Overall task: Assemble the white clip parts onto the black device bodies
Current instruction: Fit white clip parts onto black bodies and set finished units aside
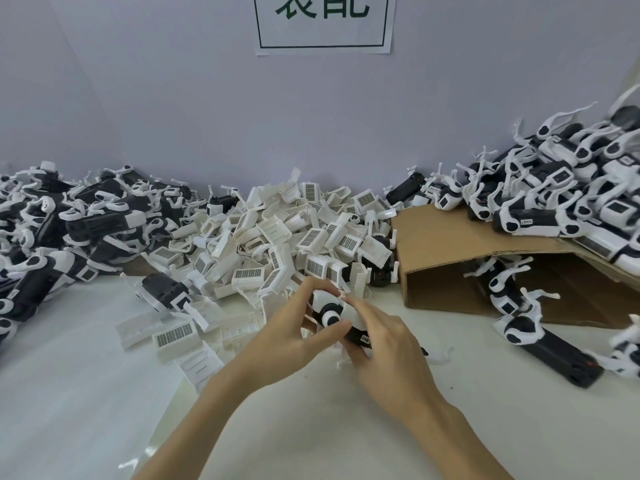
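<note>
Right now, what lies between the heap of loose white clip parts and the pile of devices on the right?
In the head view, a brown cardboard box on its side lies between the white clip parts and the right-hand device pile, which partly rests on it.

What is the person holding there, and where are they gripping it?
Both hands hold one black device body with a white clip part on it. The left hand pinches its white end; the right hand wraps the black body.

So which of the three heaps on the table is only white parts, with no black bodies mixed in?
The middle heap, straight beyond both hands; the left heap and right heap are black-and-white units.
</note>
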A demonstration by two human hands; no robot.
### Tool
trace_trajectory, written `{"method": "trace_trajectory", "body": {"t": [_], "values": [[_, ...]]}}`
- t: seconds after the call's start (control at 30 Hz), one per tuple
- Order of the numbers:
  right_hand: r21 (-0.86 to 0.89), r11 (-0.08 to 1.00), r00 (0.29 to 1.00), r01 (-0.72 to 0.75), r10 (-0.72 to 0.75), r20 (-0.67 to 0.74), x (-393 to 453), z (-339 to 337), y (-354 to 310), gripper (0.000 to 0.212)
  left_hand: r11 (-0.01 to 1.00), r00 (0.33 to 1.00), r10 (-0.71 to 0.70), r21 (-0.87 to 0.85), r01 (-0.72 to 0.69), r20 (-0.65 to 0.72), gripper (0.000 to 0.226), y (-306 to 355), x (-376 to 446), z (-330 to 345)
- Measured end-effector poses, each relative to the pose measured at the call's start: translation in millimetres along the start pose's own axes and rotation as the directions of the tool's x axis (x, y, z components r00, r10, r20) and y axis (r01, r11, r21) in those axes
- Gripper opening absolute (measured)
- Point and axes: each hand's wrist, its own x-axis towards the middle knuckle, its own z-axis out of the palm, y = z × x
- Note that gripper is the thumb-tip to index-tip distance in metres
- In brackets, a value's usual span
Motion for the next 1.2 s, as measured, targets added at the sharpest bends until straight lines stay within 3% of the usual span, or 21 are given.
{"method": "trace_trajectory", "body": {"t": [0.27,0.5,0.57,0.63,0.73,0.8,0.9,1.03,1.13,1.2], "values": [[-0.006,0.995,0.993,0.099,-0.1,-0.059,-0.3,0.0,-6.8,0.066,0.997,0.996,0.074,0.041,-0.072,-0.056,0.03,-2.7,0.2,12.6],[-0.076,0.98,0.965,0.186,-0.197,-0.172,1.9,-0.6,-3.5,0.064,0.997,0.999,0.044,0.059,-0.044,-0.009,0.036,-3.2,-0.1,10.2],[0.015,0.99,0.985,0.14,-0.138,-0.107,2.7,-2.3,-1.2,0.067,0.998,0.999,0.047,0.037,-0.047,-0.005,0.034,-2.0,0.2,6.6],[0.315,0.948,0.992,0.033,-0.069,0.103,4.4,-7.8,0.6,0.061,0.996,0.996,0.085,0.033,-0.084,-0.011,0.035,-1.5,-0.2,-0.8],[0.691,0.683,0.928,-0.237,-0.051,0.369,10.7,-25.5,4.3,0.038,0.984,0.984,0.172,0.047,-0.174,0.054,0.04,-0.4,-2.8,-17.8],[0.702,0.63,0.892,-0.332,-0.033,0.451,12.2,-34.3,8.8,0.038,0.976,0.972,0.199,0.061,-0.208,0.123,0.042,0.2,-4.5,-25.4],[0.617,0.711,0.867,-0.337,-0.021,0.498,11.9,-34.6,13.5,0.026,0.965,0.959,0.208,0.122,-0.234,0.193,0.042,0.0,-3.6,-28.7],[0.625,0.72,0.927,-0.302,0.067,0.37,11.2,-30.4,11.3,0.023,0.915,0.952,0.288,0.261,-0.306,0.105,0.048,-4.5,0.2,-31.1],[0.598,0.786,0.985,-0.158,0.082,0.153,9.8,-26.9,3.0,0.037,0.959,0.971,0.22,0.2,-0.199,-0.089,0.053,-4.2,1.3,-26.2],[0.507,0.86,0.999,-0.051,0.04,0.032,8.6,-23.8,-1.2,0.042,0.973,0.978,0.167,0.178,-0.144,-0.125,0.045,-5.9,1.8,-22.1]]}}
